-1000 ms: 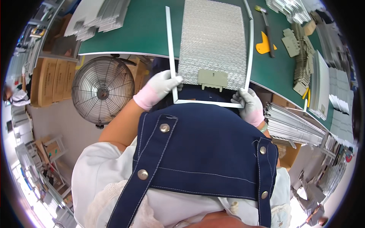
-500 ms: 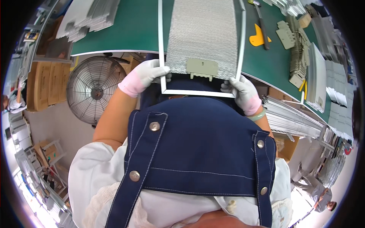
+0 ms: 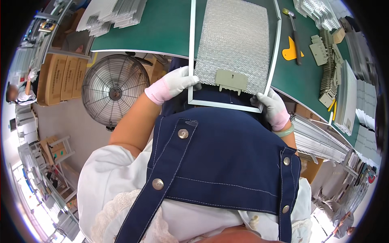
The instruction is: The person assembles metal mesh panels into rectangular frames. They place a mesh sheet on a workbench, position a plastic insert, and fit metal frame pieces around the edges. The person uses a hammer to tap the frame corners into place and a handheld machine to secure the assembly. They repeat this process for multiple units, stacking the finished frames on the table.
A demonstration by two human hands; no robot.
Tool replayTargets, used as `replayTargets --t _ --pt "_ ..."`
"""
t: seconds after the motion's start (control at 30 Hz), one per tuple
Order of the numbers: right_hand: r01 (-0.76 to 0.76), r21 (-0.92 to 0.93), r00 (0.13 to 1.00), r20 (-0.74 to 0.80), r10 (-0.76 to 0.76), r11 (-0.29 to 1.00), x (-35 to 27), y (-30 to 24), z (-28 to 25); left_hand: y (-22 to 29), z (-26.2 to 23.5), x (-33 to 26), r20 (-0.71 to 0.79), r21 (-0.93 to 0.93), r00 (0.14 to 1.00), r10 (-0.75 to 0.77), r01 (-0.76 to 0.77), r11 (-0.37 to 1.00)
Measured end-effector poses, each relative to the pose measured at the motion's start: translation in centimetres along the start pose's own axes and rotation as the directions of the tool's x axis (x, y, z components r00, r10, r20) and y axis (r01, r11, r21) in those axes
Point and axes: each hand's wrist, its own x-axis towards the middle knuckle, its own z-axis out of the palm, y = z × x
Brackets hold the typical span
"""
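Note:
My gloved left hand [image 3: 175, 84] is closed on the left bar of a white metal frame [image 3: 225, 105], near its lower corner, thumb across the bar. My gloved right hand [image 3: 275, 108] grips the same frame at its lower right corner. Inside the frame lies a silvery expanded-metal mesh sheet [image 3: 234, 44], which rests largely on the table. A grey-green plastic plate with short prongs [image 3: 231, 80] sits at the mesh's near edge. The frame's near end juts past the table edge, over my lap. Its far end is cut off by the picture's top.
The green table [image 3: 170, 28] holds a hammer [image 3: 296, 36], an orange scraper [image 3: 290, 51], a row of grey plastic plates [image 3: 329, 69] and mesh stacks [image 3: 111, 15]. A large floor fan [image 3: 116, 94] stands at the left beside cardboard boxes [image 3: 52, 79]. Metal bars [image 3: 320, 135] lie low at the right.
The whole view has shifted, so the table, frame and hands appear farther right and slightly lower. The frame looks slightly more tilted. Both hands keep their grip on it.

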Motion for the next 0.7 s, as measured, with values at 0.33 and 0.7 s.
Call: replayTargets --t 0.33,0.7 --pt "0.037 0.077 0.998 -0.048 -0.033 0.996 -0.5 -0.7 1.6 -0.8 4.3 0.9 -0.211 -0.512 0.977 0.001 -0.112 0.852" --pt "0.174 0.524 0.962 -0.272 -0.03 0.834 1.6 2.0 1.8 1.1 6.0 1.7 -0.324 -0.703 0.936 -0.134 -0.144 0.696"
